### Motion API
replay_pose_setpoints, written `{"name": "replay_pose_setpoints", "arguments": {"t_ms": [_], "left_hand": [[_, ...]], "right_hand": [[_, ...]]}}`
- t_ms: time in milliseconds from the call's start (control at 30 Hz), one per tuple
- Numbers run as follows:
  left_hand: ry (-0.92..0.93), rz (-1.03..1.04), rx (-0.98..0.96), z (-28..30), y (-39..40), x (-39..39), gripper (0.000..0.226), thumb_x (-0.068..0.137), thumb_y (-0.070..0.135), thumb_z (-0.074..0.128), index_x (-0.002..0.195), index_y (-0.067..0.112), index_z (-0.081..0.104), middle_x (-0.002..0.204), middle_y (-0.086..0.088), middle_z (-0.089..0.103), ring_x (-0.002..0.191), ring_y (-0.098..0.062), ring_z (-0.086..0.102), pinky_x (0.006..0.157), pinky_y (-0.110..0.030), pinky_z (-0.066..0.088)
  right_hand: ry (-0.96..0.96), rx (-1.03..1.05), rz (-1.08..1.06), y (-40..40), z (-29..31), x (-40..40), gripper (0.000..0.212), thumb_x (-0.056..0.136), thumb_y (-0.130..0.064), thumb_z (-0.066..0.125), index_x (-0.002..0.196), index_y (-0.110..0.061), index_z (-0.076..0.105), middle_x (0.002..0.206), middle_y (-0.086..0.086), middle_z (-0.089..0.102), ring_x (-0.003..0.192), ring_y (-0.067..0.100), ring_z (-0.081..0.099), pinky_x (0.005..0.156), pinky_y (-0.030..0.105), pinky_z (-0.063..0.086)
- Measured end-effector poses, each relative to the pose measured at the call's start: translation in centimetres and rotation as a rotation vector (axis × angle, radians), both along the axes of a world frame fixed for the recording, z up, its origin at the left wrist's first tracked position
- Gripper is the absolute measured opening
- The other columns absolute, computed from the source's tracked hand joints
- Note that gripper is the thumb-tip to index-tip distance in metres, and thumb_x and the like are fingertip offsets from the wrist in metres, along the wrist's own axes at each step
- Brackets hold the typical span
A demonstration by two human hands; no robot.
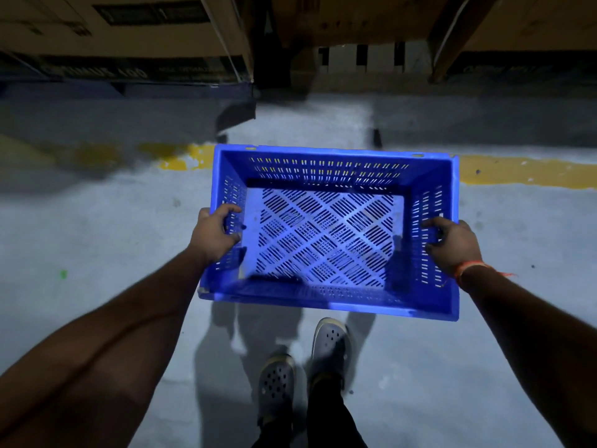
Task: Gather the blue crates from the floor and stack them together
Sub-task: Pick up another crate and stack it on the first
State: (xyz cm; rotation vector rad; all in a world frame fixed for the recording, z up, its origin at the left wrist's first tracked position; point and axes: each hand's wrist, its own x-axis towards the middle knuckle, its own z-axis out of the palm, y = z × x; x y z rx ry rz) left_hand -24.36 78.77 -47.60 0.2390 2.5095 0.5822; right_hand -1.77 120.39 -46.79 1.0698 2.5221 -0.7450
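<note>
An empty blue perforated plastic crate point(326, 231) is held above the grey floor point(97, 221) between 2 hands: its left short wall is gripped by the left hand point(214, 232), its right by the right hand point(452, 244)

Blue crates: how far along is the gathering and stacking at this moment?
Done: nothing visibly; no stack or second crate shows in this view. In hand: one empty blue crate is held off the grey floor, the left hand and right hand gripping its short side walls, near the yellow floor line. Left: setting it on other crates, none of which are in sight.
</note>
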Motion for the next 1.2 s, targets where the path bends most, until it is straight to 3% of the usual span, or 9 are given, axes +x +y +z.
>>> {"name": "replay_pose_setpoints", "arguments": {"t_ms": [167,233,533,633,800,967,1200], "left_hand": [[0.158,-0.067,0.066,-0.1,-1.4,2.9,0.056,0.078,0.013,0.073,0.129,0.029,0.055,0.133,-0.013,0.036,0.115,-0.036,0.055,0.104,-0.039,0.047],[0.22,-0.077,0.051,-0.3,-2.2,5.0,0.055,0.076,0.014,0.072,0.127,0.027,0.056,0.136,-0.012,0.036,0.121,-0.036,0.051,0.101,-0.04,0.048],[0.398,-0.062,-0.028,-1.9,-2.9,6.0,0.047,0.078,0.026,0.072,0.122,0.029,0.057,0.129,-0.009,0.042,0.107,-0.037,0.057,0.085,-0.044,0.054],[0.4,-0.046,-0.082,-2.2,-2.7,5.9,0.043,0.076,0.029,0.072,0.117,0.032,0.061,0.117,-0.01,0.046,0.1,-0.038,0.059,0.085,-0.044,0.054],[0.4,-0.007,-0.112,-1.9,-1.9,5.4,0.042,0.074,0.027,0.069,0.115,0.035,0.065,0.116,-0.012,0.049,0.091,-0.039,0.063,0.088,-0.043,0.053],[0.46,0.024,-0.12,-2.9,-1.7,4.7,0.038,0.074,0.029,0.07,0.111,0.04,0.066,0.116,-0.01,0.058,0.09,-0.035,0.066,0.081,-0.04,0.054],[0.497,-0.002,-0.149,-3.1,-1.4,4.5,0.039,0.071,0.026,0.074,0.107,0.041,0.068,0.11,-0.01,0.062,0.09,-0.033,0.066,0.078,-0.039,0.053]], "right_hand": [[0.028,0.041,-0.045,-1.3,-0.2,1.4,0.046,0.078,-0.004,0.069,0.122,-0.018,0.064,0.119,0.022,0.045,0.084,0.042,0.064,0.097,0.041,0.05],[0.039,0.088,-0.054,-2.1,-0.6,2.6,0.045,0.076,-0.006,0.071,0.12,-0.017,0.066,0.118,0.021,0.044,0.084,0.043,0.064,0.096,0.044,0.051],[0.089,0.233,-0.095,-3.9,-0.9,2.9,0.035,0.078,-0.017,0.072,0.112,-0.022,0.069,0.121,0.018,0.045,0.084,0.041,0.065,0.087,0.042,0.052],[0.083,0.232,-0.101,-3.7,-1.2,3.0,0.032,0.079,-0.019,0.072,0.11,-0.023,0.07,0.121,0.018,0.046,0.092,0.041,0.063,0.092,0.041,0.05],[0.113,0.258,-0.138,-3.8,-1.7,2.4,0.024,0.076,-0.019,0.071,0.099,-0.026,0.073,0.121,0.018,0.056,0.097,0.039,0.064,0.093,0.04,0.05],[0.21,0.25,-0.135,-3.4,-2.2,2.5,0.02,0.074,-0.014,0.071,0.092,-0.02,0.077,0.097,0.012,0.073,0.088,0.032,0.068,0.075,0.031,0.049],[0.218,0.262,-0.136,-3.4,-2.0,2.6,0.023,0.071,-0.022,0.068,0.092,-0.02,0.077,0.099,0.011,0.074,0.091,0.033,0.068,0.082,0.034,0.053]]}}
